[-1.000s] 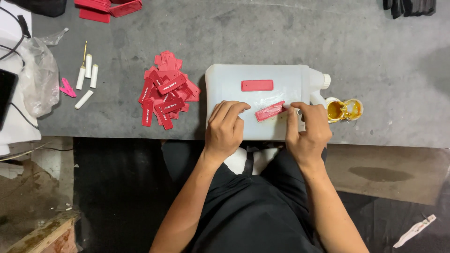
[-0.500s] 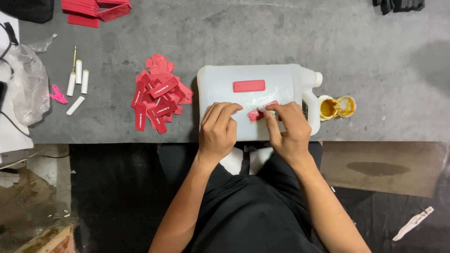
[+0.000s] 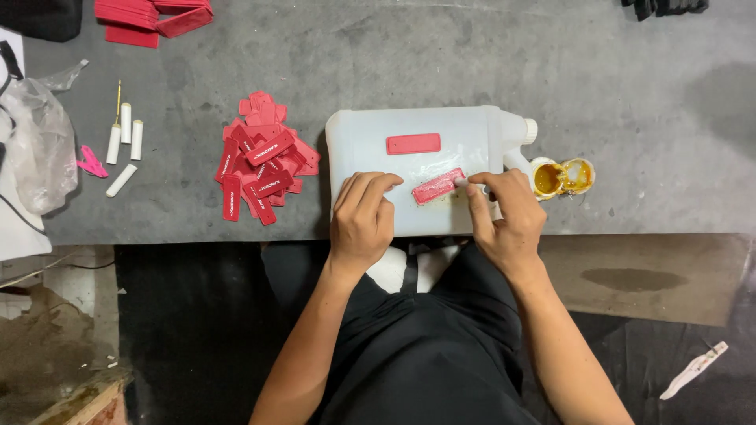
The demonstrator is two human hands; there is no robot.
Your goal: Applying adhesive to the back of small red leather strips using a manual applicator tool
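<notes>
Single head-worn view, looking almost straight down from above the seated person. The grey bench (image 3: 441, 55) fills the far half of the frame; lap and floor fill the near half. Both forearms enter from the near edge. Range is close, about arm's reach. No second view.

Grey table (image 3: 409, 55): white jug (image 3: 378, 145) flat, red tag pile (image 3: 264, 161), white sticks (image 3: 126, 142), glue pot (image 3: 561, 177).
</notes>
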